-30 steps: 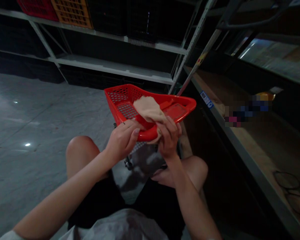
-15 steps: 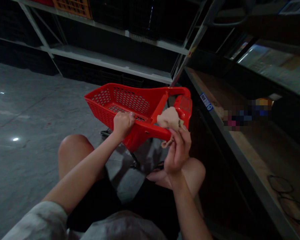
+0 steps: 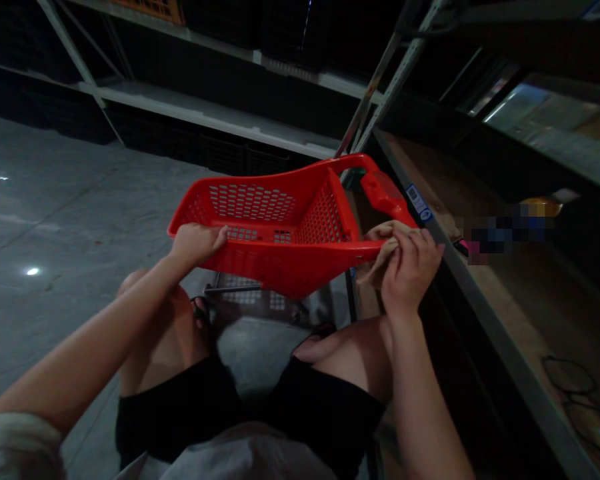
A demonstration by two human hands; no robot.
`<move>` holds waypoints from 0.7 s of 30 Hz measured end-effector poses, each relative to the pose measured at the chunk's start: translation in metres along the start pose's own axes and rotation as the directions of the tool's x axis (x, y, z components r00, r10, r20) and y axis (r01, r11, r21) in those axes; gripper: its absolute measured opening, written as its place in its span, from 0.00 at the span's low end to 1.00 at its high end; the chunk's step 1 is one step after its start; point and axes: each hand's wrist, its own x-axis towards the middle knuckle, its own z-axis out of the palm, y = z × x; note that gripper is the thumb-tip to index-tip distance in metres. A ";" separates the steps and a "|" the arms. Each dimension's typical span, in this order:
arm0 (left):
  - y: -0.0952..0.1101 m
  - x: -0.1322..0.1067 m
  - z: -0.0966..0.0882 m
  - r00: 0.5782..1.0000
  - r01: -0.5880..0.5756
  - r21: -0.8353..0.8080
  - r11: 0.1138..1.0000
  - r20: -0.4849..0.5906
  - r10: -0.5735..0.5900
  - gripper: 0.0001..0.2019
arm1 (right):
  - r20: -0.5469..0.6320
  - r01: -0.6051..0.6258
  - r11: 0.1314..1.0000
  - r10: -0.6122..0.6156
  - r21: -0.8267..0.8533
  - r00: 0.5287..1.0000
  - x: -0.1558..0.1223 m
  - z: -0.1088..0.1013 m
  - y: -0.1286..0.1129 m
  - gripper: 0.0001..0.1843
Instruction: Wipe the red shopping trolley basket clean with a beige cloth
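Note:
A small red shopping cart [image 3: 300,263] with perforated basket walls stands in front of my knees. My left hand [image 3: 196,244] grips the near rim of its basket towards the left end, fingers wrapped over the edge. At the cart's handle end, my right hand [image 3: 411,270] is closed on a beige cloth [image 3: 377,267], which wraps the near end of the red handle frame. Part of the cloth hangs below the frame. The far handle part [image 3: 383,190] is uncovered. My palm and fingers hide some of the cloth.
A metal shelf rack [image 3: 220,123] with dark crates runs behind the cart. To the right is a wooden ledge [image 3: 525,333] with a pair of glasses [image 3: 570,375] and a blurred-out item on it. Grey floor [image 3: 35,220] lies to the left.
The cart has turned and shifted right, its handle end now against the ledge. My left hand moved left along the rim. My right hand moved right and up with the cloth, off the handle's middle.

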 end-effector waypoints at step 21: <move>0.071 -0.008 -0.004 1.000 0.007 -0.148 0.989 0.031 -0.002 0.36 | 0.363 0.368 0.927 -0.319 -0.072 0.875 0.024 0.037 -0.021 0.14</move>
